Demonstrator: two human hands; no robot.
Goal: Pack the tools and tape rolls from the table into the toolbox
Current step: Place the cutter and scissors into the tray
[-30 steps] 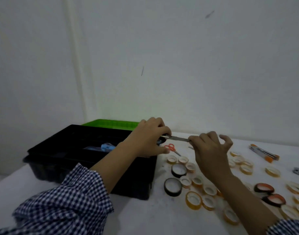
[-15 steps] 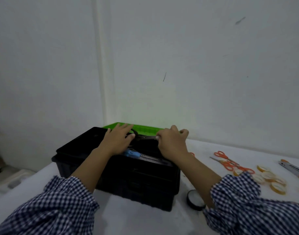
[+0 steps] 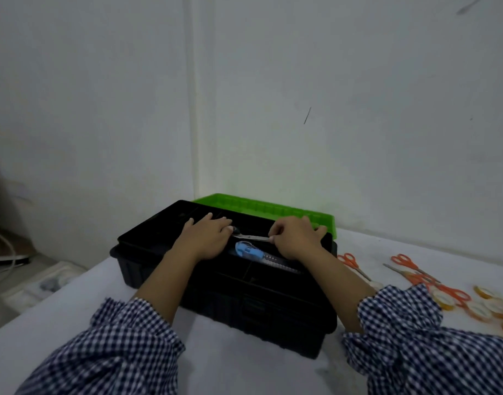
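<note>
Toolbox point(image 3: 244, 303), seen from my head camera: it was a black plastic case with ribbed walls. It stood on the white surface point(image 3: 239, 366) close to the wall, its bright green lid point(image 3: 261, 208) thrown open behind it. A black tray with several compartments filled its top. In one compartment lay a blue-handled cutter point(image 3: 249, 250), its toothed blade pointing to the right.

Both my hands were over the tray. Between them lay a pair of dark-handled scissors point(image 3: 253, 238), the silver blades level and running from left to right just above the cutter. My right hand point(image 3: 296, 238) pinched the blade tips between thumb and forefinger, its other fingers curled over the far rim of the box. My left hand point(image 3: 207, 238) lay at the handle end with its fingers stretched out over the tray; the thumb side touched the handle, but I could not tell whether it truly gripped.

On the surface to the right of the box lay several orange-handled scissors point(image 3: 407, 262), well apart from it, and beyond them a cluster of small yellowish tape rolls point(image 3: 484, 307). My checked sleeves point(image 3: 116, 352) filled the lower corners.
</note>
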